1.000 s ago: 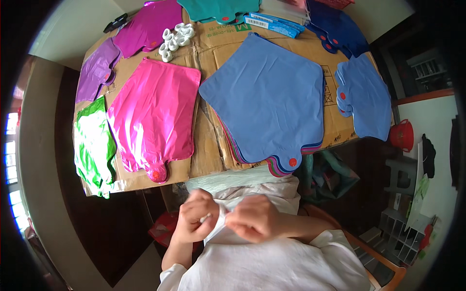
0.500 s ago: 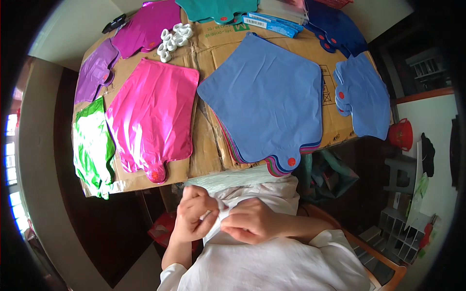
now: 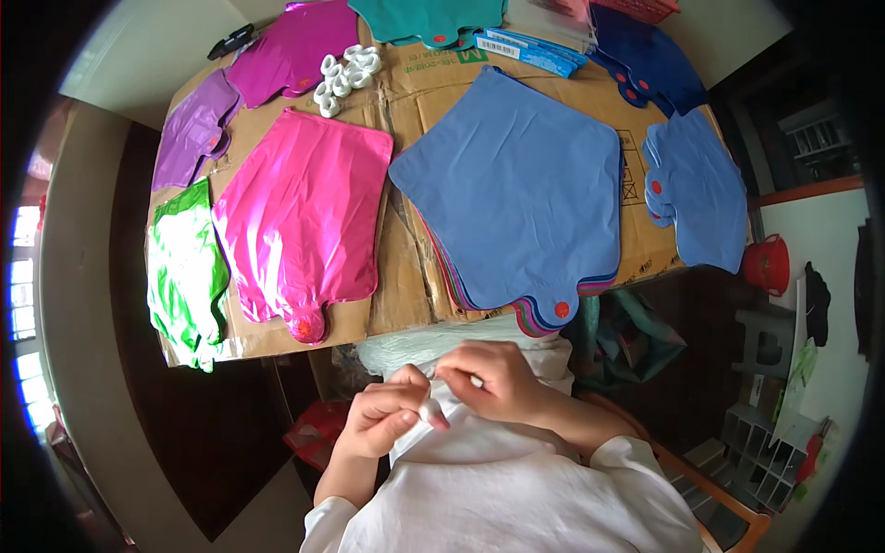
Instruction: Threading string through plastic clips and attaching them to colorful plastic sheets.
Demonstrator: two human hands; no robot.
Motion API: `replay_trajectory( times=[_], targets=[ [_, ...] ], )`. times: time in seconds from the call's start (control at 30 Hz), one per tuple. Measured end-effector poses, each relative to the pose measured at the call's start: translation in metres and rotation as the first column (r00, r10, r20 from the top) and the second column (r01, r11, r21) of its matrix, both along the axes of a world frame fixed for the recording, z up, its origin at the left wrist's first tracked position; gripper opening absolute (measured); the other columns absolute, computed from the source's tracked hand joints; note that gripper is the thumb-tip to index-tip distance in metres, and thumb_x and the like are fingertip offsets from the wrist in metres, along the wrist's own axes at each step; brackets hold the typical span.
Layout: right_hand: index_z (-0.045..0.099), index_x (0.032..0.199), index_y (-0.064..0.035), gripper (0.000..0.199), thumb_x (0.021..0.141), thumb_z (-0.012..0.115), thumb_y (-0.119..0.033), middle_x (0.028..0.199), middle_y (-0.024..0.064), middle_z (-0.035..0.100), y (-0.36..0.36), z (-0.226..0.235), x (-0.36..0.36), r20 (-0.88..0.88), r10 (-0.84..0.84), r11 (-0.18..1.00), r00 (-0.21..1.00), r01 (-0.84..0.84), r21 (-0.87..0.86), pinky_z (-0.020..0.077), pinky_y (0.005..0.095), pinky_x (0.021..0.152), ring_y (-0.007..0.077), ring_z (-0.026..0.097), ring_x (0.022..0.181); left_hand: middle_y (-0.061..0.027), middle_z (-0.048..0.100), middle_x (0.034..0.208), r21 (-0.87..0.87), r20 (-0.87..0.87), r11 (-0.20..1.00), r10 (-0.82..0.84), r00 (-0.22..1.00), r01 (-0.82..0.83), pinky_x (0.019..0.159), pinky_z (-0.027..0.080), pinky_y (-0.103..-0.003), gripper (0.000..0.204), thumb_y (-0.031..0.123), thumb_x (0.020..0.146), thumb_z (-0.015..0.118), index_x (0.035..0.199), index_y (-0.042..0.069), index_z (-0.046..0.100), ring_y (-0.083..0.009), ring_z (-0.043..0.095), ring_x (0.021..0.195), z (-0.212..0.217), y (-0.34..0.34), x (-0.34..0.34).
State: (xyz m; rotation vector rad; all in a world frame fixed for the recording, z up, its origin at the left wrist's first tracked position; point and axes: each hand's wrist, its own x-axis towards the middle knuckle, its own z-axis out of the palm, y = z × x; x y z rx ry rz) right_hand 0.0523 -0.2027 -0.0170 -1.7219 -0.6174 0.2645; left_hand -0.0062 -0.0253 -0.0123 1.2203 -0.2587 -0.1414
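Both hands pinch a small white piece [image 3: 431, 408] between their fingertips. The left hand [image 3: 387, 419] and right hand [image 3: 489, 378] have shifted slightly rightward since earlier.

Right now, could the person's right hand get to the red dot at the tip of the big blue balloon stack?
Probably yes. The right hand is pinching a small white piece with the left hand just below the table edge, and the red dot hangs close above it with nothing between. It would have to let go first.

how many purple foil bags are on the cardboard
2: one light purple foil bag at the cardboard's left edge, above the green one; one magenta-purple bag at the far left corner, beside the white rings. More may lie hidden in stacks.
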Motion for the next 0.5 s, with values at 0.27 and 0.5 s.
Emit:
replay_trajectory(
  times=[0.27, 0.5],
  targets=[
    [0.063, 0.079, -0.0057, 0.006, 0.073, 0.064, -0.004, 0.061, 0.0045, 0.056, -0.007, 0.016, 0.005, 0.2, -0.089, 0.995, 0.976, 0.077, 0.064, 0.0405, 0.0297, 0.044, 0.0187, 0.054, 0.049, -0.0068, 0.061, 0.077, 0.456, 0.085, 0.881, 0.098, 0.992, -0.126, 0.07, 0.037, -0.028, 0.019, -0.007, 0.078, 0.05, 0.09, -0.003, 0.065, -0.0166, 0.044, 0.074, 0.0, -0.001, 0.004],
    [0.064, 0.08, -0.0061, 0.015, 0.067, 0.069, -0.002, 0.067, 0.0033, 0.057, -0.004, 0.017, -0.005, 0.334, -0.012, 1.0, 0.942, 0.015, -0.006, 0.0436, 0.0293, 0.046, 0.0181, 0.056, 0.054, -0.0057, 0.055, 0.068, 0.597, 0.201, 0.765, 0.148, 0.968, -0.24, 0.07, 0.038, -0.029, 0.02, -0.008, 0.075, 0.057, 0.093, -0.001, 0.063, -0.02, 0.046, 0.07, 0.012, -0.005, 0.011]
  ],
)
